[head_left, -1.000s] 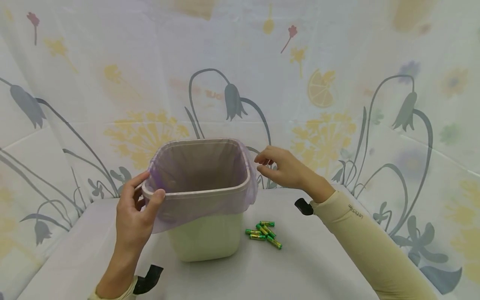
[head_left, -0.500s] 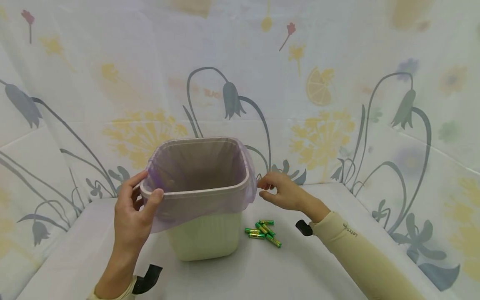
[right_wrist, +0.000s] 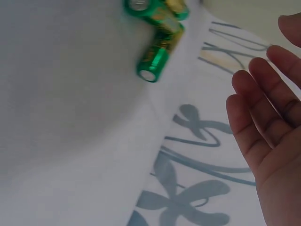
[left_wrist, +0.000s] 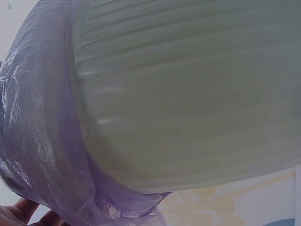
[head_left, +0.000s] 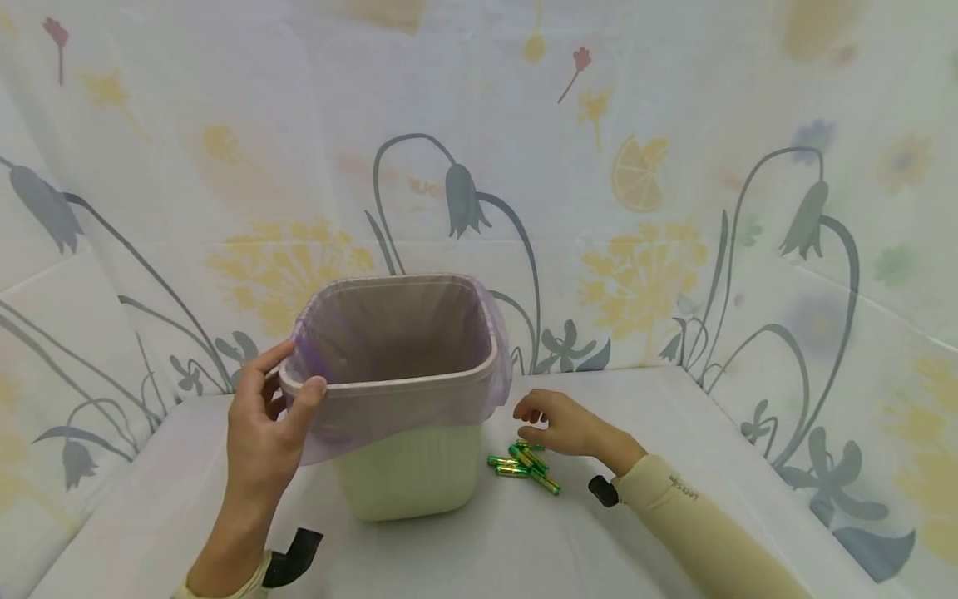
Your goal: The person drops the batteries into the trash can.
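Note:
A pale green trash bin (head_left: 407, 478) stands on the white table, lined with a thin purple plastic bag (head_left: 419, 412) folded down over its rim. My left hand (head_left: 264, 441) grips the near left corner of the rim through the bag, thumb over the front edge. In the left wrist view, the bag (left_wrist: 42, 117) drapes over the bin's side (left_wrist: 188, 94), with only fingertips visible below. Several green-and-gold batteries (head_left: 527, 466) lie in a loose pile right of the bin. Just above them hovers my right hand (head_left: 565, 423), its fingers (right_wrist: 254, 94) relaxed and holding nothing.
A curtain (head_left: 644, 274) printed with flowers hangs behind and along both sides of the table (head_left: 629, 532). The bin stands left of the pile, close beside it.
My right hand has come down from beside the bag's right edge at rim height to just over the batteries. The left hand keeps its grip on the rim.

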`<state>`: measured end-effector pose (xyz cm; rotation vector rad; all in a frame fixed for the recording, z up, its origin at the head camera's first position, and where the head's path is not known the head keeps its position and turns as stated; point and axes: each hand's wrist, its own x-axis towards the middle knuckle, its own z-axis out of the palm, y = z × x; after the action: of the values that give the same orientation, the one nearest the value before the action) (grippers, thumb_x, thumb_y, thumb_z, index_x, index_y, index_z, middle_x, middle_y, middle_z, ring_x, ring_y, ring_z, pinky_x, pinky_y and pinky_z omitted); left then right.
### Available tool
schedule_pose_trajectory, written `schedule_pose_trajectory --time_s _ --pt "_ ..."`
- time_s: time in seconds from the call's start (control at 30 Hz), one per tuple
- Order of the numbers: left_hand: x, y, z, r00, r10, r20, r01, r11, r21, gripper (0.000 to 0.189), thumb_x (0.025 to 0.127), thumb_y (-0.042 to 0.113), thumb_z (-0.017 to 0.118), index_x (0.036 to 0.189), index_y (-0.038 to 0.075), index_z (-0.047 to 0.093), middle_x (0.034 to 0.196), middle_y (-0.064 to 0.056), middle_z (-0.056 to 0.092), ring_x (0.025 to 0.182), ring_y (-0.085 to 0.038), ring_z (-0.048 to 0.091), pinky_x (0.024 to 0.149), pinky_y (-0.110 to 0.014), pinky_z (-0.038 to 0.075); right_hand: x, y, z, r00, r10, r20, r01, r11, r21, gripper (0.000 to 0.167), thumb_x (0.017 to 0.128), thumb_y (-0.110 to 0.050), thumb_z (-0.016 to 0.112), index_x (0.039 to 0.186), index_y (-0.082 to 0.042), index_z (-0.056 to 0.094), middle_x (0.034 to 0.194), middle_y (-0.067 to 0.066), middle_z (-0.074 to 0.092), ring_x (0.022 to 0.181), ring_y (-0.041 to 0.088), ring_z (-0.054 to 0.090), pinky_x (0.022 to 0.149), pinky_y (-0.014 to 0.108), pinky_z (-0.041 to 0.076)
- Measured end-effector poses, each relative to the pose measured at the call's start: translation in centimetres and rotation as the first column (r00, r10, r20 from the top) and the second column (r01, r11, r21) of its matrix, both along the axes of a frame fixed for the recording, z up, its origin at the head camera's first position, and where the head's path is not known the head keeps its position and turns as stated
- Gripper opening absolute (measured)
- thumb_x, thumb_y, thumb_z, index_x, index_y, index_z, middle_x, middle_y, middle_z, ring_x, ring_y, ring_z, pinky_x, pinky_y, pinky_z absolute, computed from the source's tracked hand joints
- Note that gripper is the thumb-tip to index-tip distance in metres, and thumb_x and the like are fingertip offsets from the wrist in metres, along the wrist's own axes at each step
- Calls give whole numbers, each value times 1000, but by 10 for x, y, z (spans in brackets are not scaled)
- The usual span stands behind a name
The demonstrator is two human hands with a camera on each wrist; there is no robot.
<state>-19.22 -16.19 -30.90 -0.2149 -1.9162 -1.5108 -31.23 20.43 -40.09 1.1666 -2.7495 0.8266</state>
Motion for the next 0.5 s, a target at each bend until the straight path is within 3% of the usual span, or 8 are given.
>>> schedule_pose_trajectory --time_s 0.23,0.5 --pt "1 0 0 1000 -5 4 5 1000 1 51 87 10 65 136 9 50 128 1 50 105 -14 55 81 -13 43 2 5 -20 996 -28 86 24 999 48 23 89 -19 65 108 -5 65 98 2 63 88 16 57 78 32 48" --pt "1 0 0 1000 -4 -3 4 1000 6 51 87 10 65 136 10 50 127 2 51 104 -15 56 80 -13 44 -3 7 -32 996 -13 87 7 998 66 18 88 -17 65 105 -11 67 94 -7 60 85 8 56 76 28 48"
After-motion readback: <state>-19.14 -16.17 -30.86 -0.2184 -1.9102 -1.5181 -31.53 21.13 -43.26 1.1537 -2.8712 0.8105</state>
